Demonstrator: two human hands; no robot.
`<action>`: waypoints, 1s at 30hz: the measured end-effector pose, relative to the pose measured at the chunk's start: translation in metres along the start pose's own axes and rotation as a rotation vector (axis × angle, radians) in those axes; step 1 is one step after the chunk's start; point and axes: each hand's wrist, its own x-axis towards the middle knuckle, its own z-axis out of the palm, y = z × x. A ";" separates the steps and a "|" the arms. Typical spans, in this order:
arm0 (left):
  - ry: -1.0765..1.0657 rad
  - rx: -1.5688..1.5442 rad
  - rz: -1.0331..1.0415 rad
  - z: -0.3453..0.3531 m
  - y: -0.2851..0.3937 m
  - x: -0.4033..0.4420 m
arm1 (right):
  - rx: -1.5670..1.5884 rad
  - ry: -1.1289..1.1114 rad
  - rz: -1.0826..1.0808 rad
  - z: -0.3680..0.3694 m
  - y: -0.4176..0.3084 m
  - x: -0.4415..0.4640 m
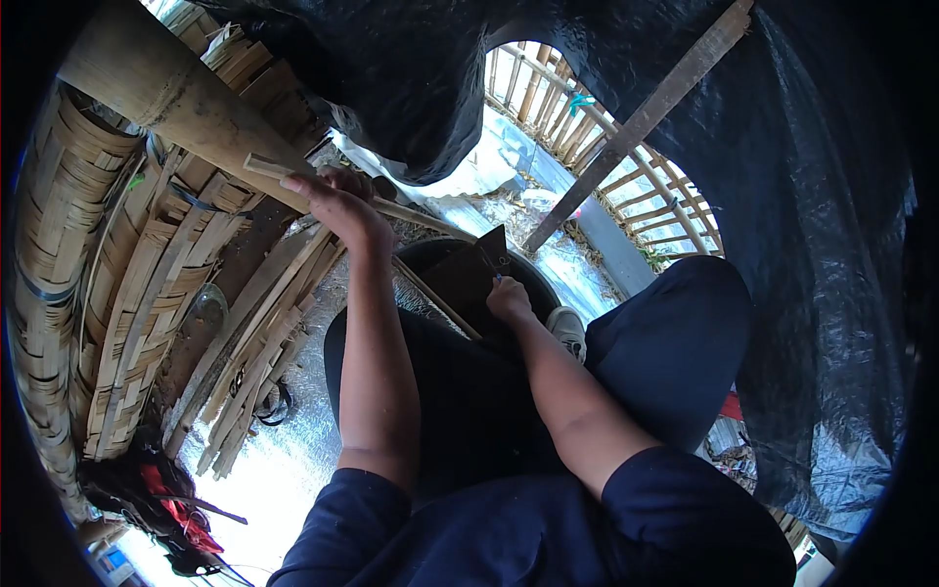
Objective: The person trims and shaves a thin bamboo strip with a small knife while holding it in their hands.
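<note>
My left hand (344, 210) is closed around a long, thin bamboo strip (427, 219), whose short pale end sticks out past the thumb. The strip slopes down to the right, toward a broad dark knife (493, 248). Closed around the knife's handle end is my right hand (510, 300), in front of my body; the fingers hide most of the handle. Below both hands, a dark round tub (546, 281) sits between my legs. Another narrow strip (437, 301) slants across it.
A thick bamboo pole (186, 98) crosses the upper left. Woven bamboo panels (68, 215) and split bamboo pieces (264, 342) lie along the left. Black plastic sheeting (812, 245) hangs at the right, with a wooden post (641, 127) leaning before a bamboo fence (665, 201).
</note>
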 end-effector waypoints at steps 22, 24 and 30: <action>-0.434 -0.236 -0.045 -0.009 -0.009 0.012 | 0.083 0.222 0.239 0.003 0.036 -0.006; -0.432 -0.231 -0.049 0.000 -0.008 0.004 | 0.086 0.165 0.192 0.006 0.036 -0.007; -0.546 -0.214 -0.112 -0.001 -0.020 -0.002 | 0.139 0.159 0.200 0.002 0.027 -0.013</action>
